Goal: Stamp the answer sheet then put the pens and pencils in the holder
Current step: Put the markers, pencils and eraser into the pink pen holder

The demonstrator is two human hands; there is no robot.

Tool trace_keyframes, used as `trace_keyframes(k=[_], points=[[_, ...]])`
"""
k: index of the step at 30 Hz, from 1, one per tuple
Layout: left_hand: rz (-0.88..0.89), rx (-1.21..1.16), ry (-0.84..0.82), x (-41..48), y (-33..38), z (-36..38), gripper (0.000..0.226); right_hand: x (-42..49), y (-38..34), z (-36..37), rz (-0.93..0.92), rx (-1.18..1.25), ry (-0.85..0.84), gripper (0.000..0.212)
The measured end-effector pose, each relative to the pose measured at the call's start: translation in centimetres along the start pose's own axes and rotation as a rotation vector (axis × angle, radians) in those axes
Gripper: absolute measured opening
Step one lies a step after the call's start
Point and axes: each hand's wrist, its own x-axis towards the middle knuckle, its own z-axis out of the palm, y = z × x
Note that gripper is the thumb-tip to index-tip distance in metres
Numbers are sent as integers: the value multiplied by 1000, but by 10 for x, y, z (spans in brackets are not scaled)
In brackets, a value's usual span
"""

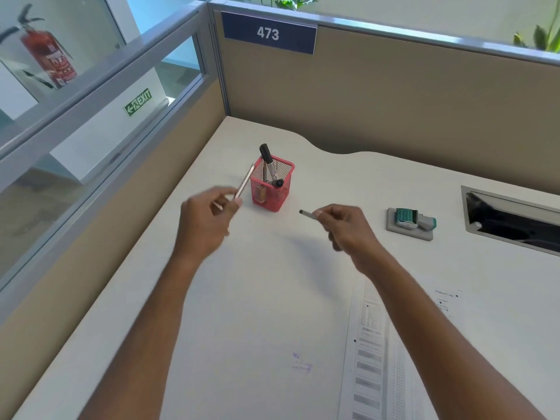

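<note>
The left hand point(209, 213) pinches a pale pencil point(245, 184) just left of the red mesh holder point(270, 189), already holding markers. The right hand point(342, 227) grips a dark pen point(307, 214); the stamp point(412, 219) sits beyond it, the answer sheet point(394, 359) below.

Light: bright, even, daylight-like; brightest beyond the glass panel point(91, 95) at left.
Shadows: soft and faint on the desk point(257, 298).
Blur: left hand point(206, 216) smeared, paper point(388, 359) print unreadable.
Edges: partition lines bow, wide-angle.
</note>
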Motion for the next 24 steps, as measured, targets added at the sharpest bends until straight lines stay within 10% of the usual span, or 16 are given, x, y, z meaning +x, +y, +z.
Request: trace_keyframes(k=[15, 24], points=[[300, 536, -200, 108, 11, 27, 10, 58, -61, 2, -312, -82, 132, 6], [217, 400, -167, 108, 1, 32, 33, 92, -65, 25, -430, -276, 152, 9]])
